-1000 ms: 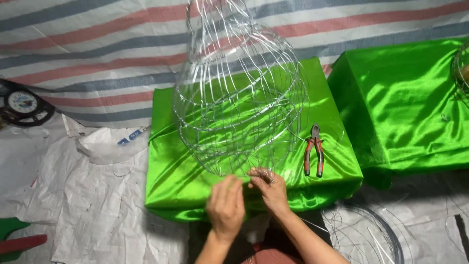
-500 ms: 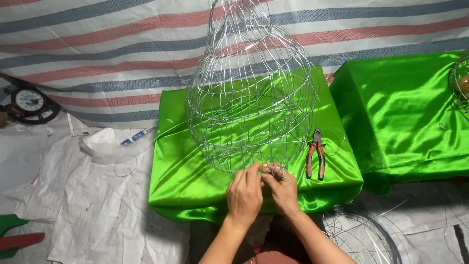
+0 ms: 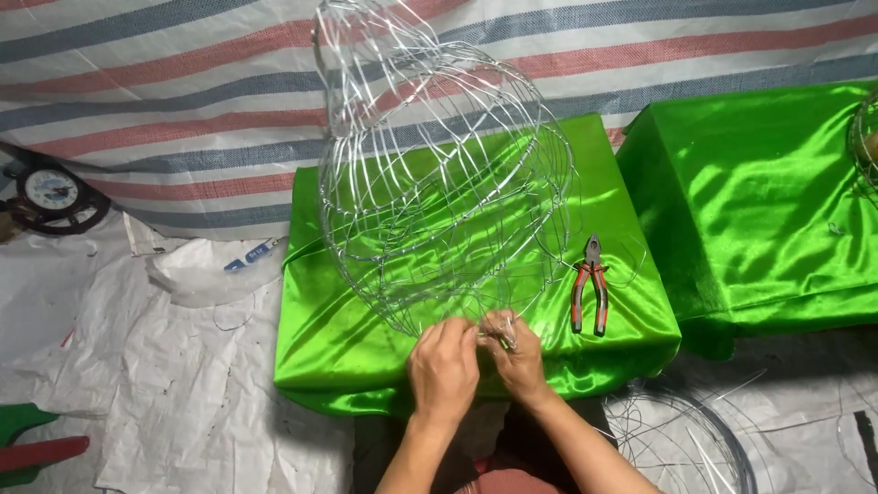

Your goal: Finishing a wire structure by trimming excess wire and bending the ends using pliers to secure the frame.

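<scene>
A tall, rounded wire frame (image 3: pixel 439 174) of thin silver wire stands on a table covered in shiny green cloth (image 3: pixel 338 320). My left hand (image 3: pixel 444 366) and my right hand (image 3: pixel 517 352) are side by side at the frame's near bottom edge. Both pinch the thin wire there, fingers closed on it. Red-handled pliers (image 3: pixel 590 285) lie on the green cloth just right of my hands, untouched.
A second green-covered table (image 3: pixel 759 201) stands to the right, with another wire piece at its far edge. Coils of loose wire (image 3: pixel 677 439) lie on the floor at lower right. White sacking covers the floor at left; a round gauge (image 3: pixel 50 192) sits at far left.
The view and the wire frame have shifted slightly; my hands have stayed together at the frame's bottom edge, working the wire.
</scene>
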